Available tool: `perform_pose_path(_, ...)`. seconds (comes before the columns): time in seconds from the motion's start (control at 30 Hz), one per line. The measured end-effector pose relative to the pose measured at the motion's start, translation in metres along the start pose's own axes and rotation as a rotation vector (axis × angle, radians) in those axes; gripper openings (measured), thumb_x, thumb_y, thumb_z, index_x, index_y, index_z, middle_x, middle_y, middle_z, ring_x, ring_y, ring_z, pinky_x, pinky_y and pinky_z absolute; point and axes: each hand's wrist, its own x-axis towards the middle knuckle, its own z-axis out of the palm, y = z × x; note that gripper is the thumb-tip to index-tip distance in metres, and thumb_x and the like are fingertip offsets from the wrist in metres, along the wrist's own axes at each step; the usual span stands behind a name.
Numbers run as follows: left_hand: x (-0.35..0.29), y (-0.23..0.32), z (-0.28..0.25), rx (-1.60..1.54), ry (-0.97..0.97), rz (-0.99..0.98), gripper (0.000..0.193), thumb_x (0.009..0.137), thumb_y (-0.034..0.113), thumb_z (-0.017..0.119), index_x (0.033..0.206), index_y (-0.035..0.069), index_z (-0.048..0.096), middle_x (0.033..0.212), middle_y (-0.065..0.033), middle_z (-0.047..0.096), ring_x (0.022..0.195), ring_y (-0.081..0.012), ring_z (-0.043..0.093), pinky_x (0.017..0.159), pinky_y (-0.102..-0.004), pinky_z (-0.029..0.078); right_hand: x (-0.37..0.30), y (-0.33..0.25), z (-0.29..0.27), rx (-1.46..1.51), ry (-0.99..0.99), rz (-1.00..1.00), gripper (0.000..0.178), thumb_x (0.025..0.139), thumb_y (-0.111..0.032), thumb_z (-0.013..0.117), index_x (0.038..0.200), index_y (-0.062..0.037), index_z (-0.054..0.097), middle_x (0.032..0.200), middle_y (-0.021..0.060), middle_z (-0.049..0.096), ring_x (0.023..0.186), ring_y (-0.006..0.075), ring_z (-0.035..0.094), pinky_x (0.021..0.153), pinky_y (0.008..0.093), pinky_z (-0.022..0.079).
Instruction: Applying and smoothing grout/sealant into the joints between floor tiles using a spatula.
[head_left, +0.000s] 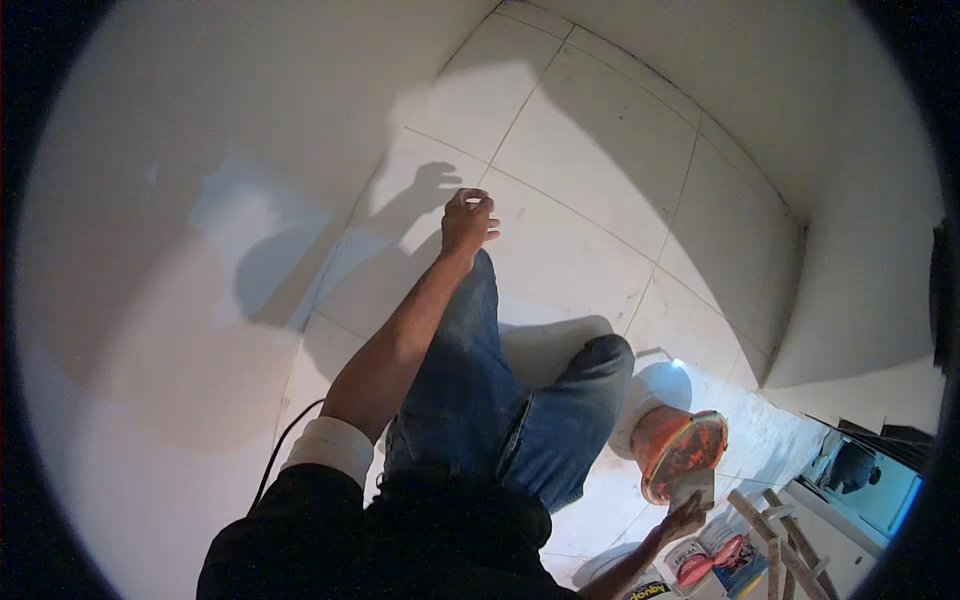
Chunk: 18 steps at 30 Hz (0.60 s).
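My left hand (468,222) is held out over the pale floor in front of my left knee. Its fingers are bent and apart, and I see nothing held in them. Down at the right, my right hand (686,516) grips a flat grey scraper (694,487); its handle is hidden by the fingers. The scraper is at the near rim of a stained orange bucket (655,432). That bucket appears tilted in this view, beside my right knee, with orange-red smears around its mouth.
White tiled floor (590,215) lies ahead, with a pale wall (150,250) close on the left. Several paint containers (690,560) stand near a wooden trestle (775,530) at lower right. A black cable (275,450) runs beside my left arm. A person (850,467) shows beyond an opening.
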Motion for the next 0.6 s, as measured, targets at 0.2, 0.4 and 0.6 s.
perform_pose_path(0.2,0.141,-0.023,0.006,0.702,0.324,0.380,0.034,0.080,0.019,0.067,0.111,0.008,0.060,0.106,-0.0147,0.063,0.106,-0.0350,0.060,0.094,-0.0470,0.048,0.008,-0.167,0.054,0.634,-0.413,-0.135,0.050,0.095,-0.037,0.061,0.115,0.0082,0.063,0.110,0.0193,0.069,0.095,0.0356,0.067,0.071,0.0450,0.058)
perform_pose_path(0.4,0.266,0.000,0.035,1.148,0.398,0.822,0.039,0.080,0.021,0.068,0.114,0.006,0.059,0.117,-0.0150,0.057,0.114,-0.0347,0.053,0.093,-0.0477,0.046,0.051,-0.214,0.145,0.634,-0.454,-0.027,0.044,0.094,-0.027,0.062,0.123,0.0054,0.057,0.114,0.0200,0.067,0.100,0.0365,0.065,0.078,0.0462,0.055)
perform_pose_path(0.6,0.356,-0.022,0.050,1.413,0.563,0.689,0.055,0.092,0.052,0.055,0.131,0.014,0.048,0.131,-0.0123,0.051,0.121,-0.0346,0.050,0.092,-0.0579,0.043,0.110,-0.084,0.100,0.363,-0.217,0.007,0.046,0.092,-0.016,0.062,0.132,0.0025,0.051,0.117,0.0207,0.066,0.104,0.0374,0.064,0.085,0.0475,0.052)
